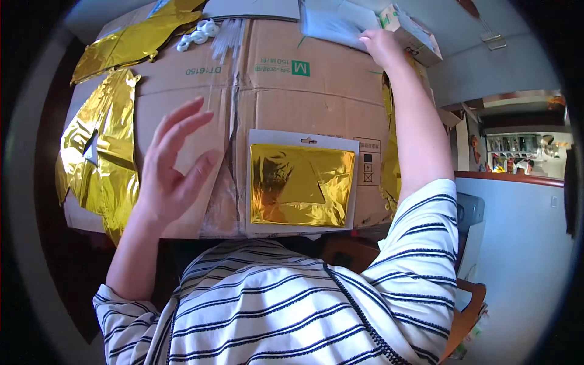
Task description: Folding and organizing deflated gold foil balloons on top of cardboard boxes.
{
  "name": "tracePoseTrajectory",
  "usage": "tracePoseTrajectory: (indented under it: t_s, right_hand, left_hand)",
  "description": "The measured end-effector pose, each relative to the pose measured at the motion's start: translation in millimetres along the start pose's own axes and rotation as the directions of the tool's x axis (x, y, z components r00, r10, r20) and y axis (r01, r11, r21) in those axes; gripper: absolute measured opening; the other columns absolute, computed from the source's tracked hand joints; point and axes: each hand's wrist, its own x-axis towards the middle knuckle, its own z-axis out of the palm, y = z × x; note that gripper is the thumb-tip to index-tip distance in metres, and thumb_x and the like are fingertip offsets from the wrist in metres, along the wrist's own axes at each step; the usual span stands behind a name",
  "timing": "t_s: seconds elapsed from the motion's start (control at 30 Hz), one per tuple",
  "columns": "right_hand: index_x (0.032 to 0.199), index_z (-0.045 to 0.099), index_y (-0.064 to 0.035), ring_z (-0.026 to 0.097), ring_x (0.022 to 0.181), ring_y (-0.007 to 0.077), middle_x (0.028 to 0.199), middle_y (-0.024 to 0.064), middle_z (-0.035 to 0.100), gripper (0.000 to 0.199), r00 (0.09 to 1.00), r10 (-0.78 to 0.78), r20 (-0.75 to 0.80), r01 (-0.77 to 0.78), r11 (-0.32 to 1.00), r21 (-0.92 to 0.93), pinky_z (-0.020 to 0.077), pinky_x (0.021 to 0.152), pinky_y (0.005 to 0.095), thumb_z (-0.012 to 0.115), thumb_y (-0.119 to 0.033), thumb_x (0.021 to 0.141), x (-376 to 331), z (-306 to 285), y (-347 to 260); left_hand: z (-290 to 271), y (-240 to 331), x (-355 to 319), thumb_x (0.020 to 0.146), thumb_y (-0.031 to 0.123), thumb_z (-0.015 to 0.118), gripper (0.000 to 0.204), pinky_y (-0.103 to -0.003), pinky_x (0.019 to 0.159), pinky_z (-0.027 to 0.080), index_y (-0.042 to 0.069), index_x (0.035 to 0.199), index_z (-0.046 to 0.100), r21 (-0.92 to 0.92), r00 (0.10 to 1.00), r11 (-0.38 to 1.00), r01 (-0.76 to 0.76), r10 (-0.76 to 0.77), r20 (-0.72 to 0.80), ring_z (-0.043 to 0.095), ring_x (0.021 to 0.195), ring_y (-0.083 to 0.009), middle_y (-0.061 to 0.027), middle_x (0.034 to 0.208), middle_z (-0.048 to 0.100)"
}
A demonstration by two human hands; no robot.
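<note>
My left hand (177, 165) hovers over the cardboard surface, its fingers spread with nothing in them. At the far right my right hand (382, 48) reaches to a stack of clear plastic bags (334, 25), its fingertips pinched at the stack's right edge. In front of me lies a folded gold foil balloon (298, 185) on a white card (304, 139) with a hang hole at the top. Loose gold foil balloons (100, 152) lie flat along the left side, near my left hand.
Flattened cardboard (316, 91) covers the table. At the back are white ribbon rolls (199, 35), clear straws (228, 39), another gold foil balloon (131, 42) and a pile of white cards (252, 8). A small box (413, 36) stands at the back right, beside my right hand.
</note>
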Motion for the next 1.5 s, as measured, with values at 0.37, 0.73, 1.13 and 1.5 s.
tracePoseTrajectory:
  t_s: [0.37,0.73,1.13,1.5]
  right_hand:
    - [0.094,0.075,-0.0052,0.065,0.072,0.0228,0.079,0.0100,0.071,0.040,0.944,0.302,0.131,-0.327,0.906,0.268,0.0516,0.072,0.0368,0.066,-0.045,0.092,5.5,-2.0,8.9]
    - [0.114,0.071,0.0029,0.064,0.085,0.0144,0.095,0.0065,0.073,0.030,0.934,0.309,0.180,-0.339,0.608,0.717,0.0506,0.081,0.0297,0.054,-0.012,0.094,-0.3,17.4,15.9]
    - [0.102,0.075,-0.0089,0.072,0.091,0.0251,0.097,0.0132,0.076,0.024,0.968,0.253,0.008,-0.236,0.891,0.388,0.0553,0.083,0.0360,0.062,-0.025,0.091,0.6,22.8,7.0]
    - [0.117,0.069,-0.0064,0.067,0.103,0.0390,0.109,0.0212,0.070,0.031,0.997,-0.018,0.074,0.021,0.999,-0.031,0.0516,0.094,0.0455,0.051,-0.024,0.098,-13.6,7.2,-27.4]
  left_hand:
    - [-16.3,-14.5,47.0,0.090,0.013,0.069,0.032,-0.039,0.107,0.043,0.004,0.120,0.066,-0.012,0.987,0.994,0.107,-0.105,0.119,0.056,0.128,-0.0295,-0.0150,0.134,0.061]
    - [20.6,-28.2,105.9,0.092,0.020,0.070,0.032,-0.038,0.098,0.048,0.004,0.119,0.068,-0.072,0.976,0.994,0.084,-0.068,0.206,0.061,0.117,-0.0263,-0.0135,0.128,0.064]
    - [44.7,-25.8,130.7,0.093,0.022,0.068,0.031,-0.037,0.078,0.055,0.005,0.119,0.068,-0.012,0.978,0.999,-0.033,0.035,0.208,0.067,0.101,-0.0276,-0.0134,0.129,0.063]
    - [46.6,-42.0,130.5,0.092,0.020,0.068,0.031,-0.037,0.080,0.056,0.006,0.119,0.067,0.017,0.978,0.999,-0.043,0.039,0.203,0.067,0.104,-0.0293,-0.0145,0.132,0.061]
